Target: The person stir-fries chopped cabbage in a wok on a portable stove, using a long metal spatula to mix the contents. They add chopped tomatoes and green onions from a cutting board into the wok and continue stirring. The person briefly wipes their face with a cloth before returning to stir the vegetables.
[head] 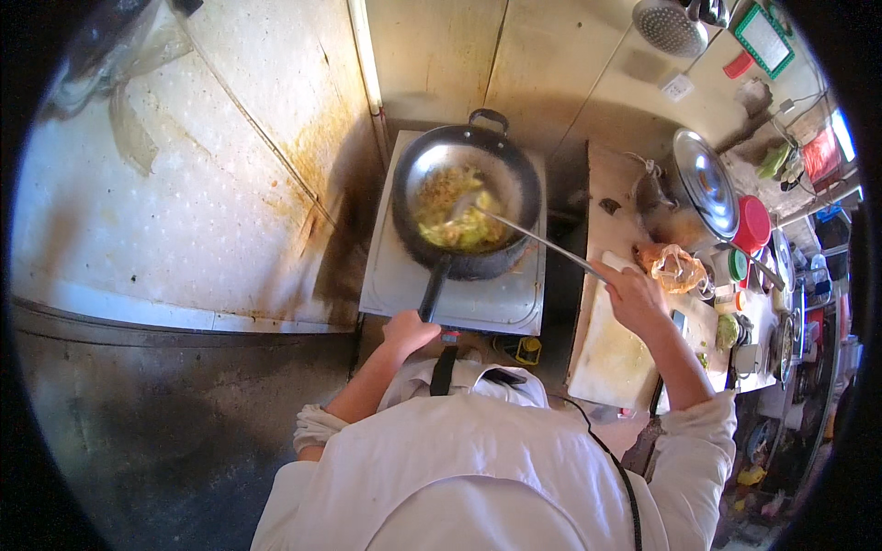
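A dark metal wok (520, 206) with a small loop handle at its far side sits on a metal-topped stove (482, 303). My left hand (411, 332) is closed around the wok's long black handle (435, 289), which points toward me. In my right hand (634, 297) is a long metal-handled ladle or spatula (544, 241); its head, blurred, lies in the food. Yellow-green chopped food (458, 231), perhaps vegetables or egg, covers the wok's bottom.
On the right-hand counter stand a large lidded pot (703, 182), a red container (752, 224), a plastic bag of food (675, 267) and a green-lidded jar (734, 265). A white cutting board (613, 358) lies nearer me. A perforated skimmer (668, 27) hangs above. A stained wall (207, 172) rises left.
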Motion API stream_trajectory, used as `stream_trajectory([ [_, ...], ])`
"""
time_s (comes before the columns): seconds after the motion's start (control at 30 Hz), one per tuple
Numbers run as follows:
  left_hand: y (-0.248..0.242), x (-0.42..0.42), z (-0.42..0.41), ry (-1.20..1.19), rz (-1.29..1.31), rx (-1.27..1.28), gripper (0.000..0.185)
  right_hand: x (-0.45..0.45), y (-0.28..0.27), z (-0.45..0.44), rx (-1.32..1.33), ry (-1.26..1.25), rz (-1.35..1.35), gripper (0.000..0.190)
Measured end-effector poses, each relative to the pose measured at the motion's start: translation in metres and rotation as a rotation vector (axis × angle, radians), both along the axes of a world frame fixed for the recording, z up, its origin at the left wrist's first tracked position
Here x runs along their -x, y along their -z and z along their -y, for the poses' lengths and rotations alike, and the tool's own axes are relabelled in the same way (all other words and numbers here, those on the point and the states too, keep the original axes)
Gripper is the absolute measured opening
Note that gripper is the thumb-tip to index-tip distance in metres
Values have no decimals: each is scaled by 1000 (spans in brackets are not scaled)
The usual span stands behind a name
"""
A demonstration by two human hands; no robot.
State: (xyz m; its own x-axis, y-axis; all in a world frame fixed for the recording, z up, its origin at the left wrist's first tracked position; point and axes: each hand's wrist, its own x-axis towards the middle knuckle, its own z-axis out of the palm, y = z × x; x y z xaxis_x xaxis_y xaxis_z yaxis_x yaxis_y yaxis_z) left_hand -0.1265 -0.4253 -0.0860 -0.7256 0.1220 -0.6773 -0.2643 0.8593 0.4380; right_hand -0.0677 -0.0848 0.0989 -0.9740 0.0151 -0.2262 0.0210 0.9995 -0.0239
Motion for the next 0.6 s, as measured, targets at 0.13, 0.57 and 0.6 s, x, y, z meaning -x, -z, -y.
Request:
stream_trajectory([
  [0.13,4,0,1,0,-49,-21,39,-40,-36,4,55,130,-22,38],
  [0.57,5,0,3,52,-108,-28,37,-10,71,23,478,326,-99,34],
  [0.6,4,0,3,46,-157,-25,35,-5,67,19,547,362,-73,34],
])
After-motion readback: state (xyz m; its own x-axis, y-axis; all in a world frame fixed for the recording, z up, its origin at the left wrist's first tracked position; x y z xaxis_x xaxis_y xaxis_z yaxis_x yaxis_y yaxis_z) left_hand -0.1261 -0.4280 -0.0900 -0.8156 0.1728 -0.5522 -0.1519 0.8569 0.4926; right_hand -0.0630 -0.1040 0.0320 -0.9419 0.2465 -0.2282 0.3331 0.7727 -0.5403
